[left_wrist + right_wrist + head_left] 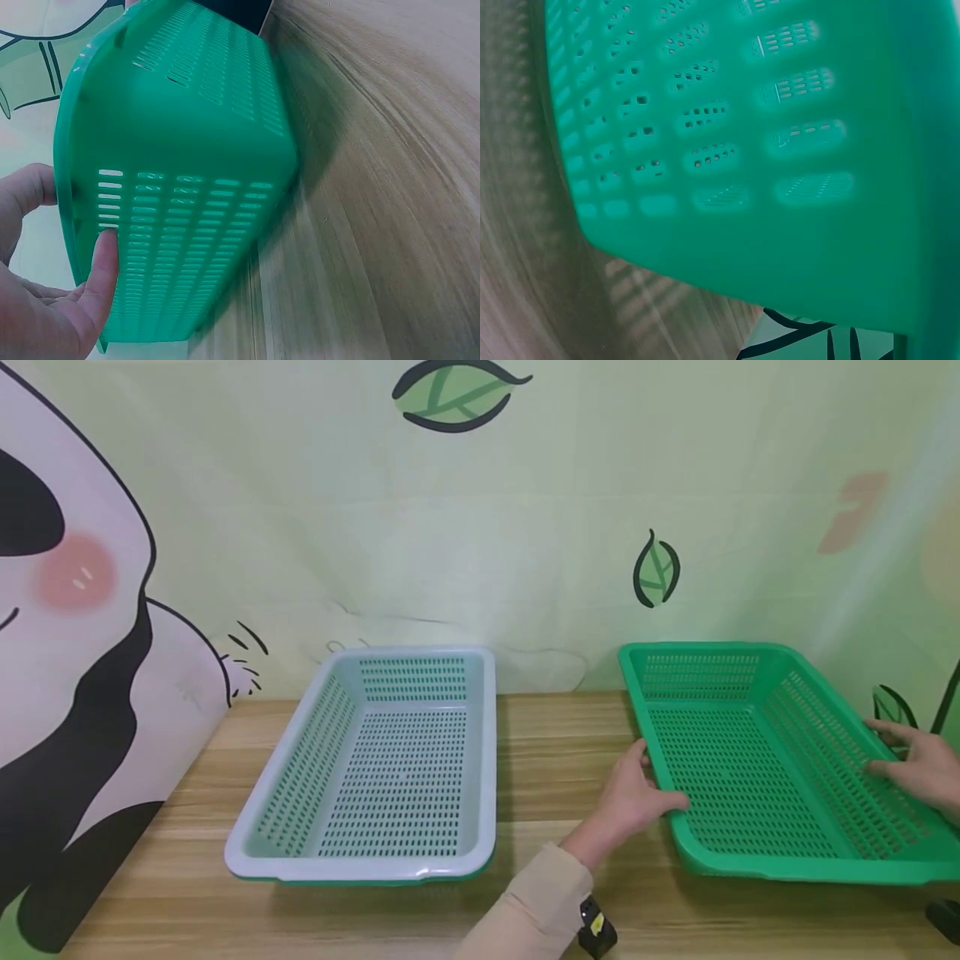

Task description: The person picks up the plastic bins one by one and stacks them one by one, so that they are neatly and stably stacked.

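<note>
A green slotted plastic basket (742, 866) is at the right side of the table, its inside bare. My left hand (628, 797) grips its left rim, thumb over the edge and fingers against the outer wall. On the opposite side my right hand (926, 768) holds the right rim, thumb inside. The left wrist view shows the basket's outer side (180, 142) with the left hand (56, 315) at its rim. Only the slotted wall (727, 255) fills the right wrist view; the right hand is not visible there.
Left of it stands a pale bluish-white slotted basket (360, 867), with green showing beneath its rim. Both are on a wood-grain table (555, 735). Behind hangs a light green cloth (555, 468) printed with leaves and a panda. A black device (596, 928) sits at my left wrist.
</note>
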Tool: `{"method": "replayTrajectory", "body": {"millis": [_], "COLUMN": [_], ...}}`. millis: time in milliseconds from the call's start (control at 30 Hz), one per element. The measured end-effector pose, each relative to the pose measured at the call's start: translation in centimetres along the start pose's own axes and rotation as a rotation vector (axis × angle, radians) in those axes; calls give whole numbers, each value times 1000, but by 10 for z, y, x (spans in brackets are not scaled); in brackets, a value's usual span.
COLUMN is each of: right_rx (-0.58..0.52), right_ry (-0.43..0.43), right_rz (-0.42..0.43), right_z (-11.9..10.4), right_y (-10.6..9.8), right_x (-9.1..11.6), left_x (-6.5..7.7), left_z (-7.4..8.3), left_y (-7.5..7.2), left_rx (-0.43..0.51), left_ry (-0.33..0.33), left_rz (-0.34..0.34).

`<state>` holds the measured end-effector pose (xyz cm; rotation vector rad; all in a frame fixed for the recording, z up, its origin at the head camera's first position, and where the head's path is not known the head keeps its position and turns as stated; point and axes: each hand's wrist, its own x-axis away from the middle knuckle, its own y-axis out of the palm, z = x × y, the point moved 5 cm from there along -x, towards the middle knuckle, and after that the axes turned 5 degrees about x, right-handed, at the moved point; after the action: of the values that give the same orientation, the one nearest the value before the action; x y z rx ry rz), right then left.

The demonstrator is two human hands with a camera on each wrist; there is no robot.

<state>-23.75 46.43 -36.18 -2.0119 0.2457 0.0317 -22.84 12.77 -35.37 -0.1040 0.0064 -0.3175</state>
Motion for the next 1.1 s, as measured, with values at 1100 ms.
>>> {"method": "replayTrajectory", "body": {"millis": [1100], "right_rx": [17], "right_ry": [-92], "right_rz": [-69], "right_z": [-65], "right_y": [-28], "right_x": [2], "left_x": [13], "left_z": [47], "left_y": [-45], "left_rx": [-107], "left_ry": [30], "left_rz": [18]}}
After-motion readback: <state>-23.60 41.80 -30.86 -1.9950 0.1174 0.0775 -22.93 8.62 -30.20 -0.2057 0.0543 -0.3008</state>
